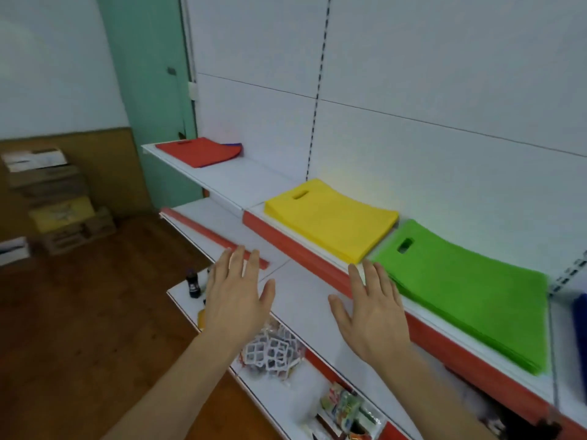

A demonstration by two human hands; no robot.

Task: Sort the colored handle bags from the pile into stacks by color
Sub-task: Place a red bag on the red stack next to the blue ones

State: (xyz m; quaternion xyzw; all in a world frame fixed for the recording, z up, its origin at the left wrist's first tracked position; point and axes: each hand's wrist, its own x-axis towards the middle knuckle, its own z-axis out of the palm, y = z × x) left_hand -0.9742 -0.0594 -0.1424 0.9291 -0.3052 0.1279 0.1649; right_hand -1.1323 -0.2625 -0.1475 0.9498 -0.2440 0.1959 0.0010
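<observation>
on the upper shelf (422,308), three stacks of handle bags lie flat, sorted by colour. the red stack (198,151) sits at the far left end of the shelf, with a sliver of a blue or purple bag (234,146) showing at its back right corner. the yellow stack (332,219) lies further right, its front edge close to the shelf's front edge and its handle cutout toward the back left. the green stack (470,289) lies just beside the yellow stack on the right, corners nearly touching. a blue item (580,325) shows at the right frame edge; what it is cannot be told. the left hand (236,295) hovers palm down over the lower shelf (222,230), fingers straight and spread, holding nothing. the right hand (370,308) hovers palm down in front of the upper shelf's red front strip (317,252), fingers straight and spread, fingertips near the green stack's front left corner, holding nothing. a dark bottle (193,282) and packaged goods (273,352) lie on the bottom shelf (270,404).
</observation>
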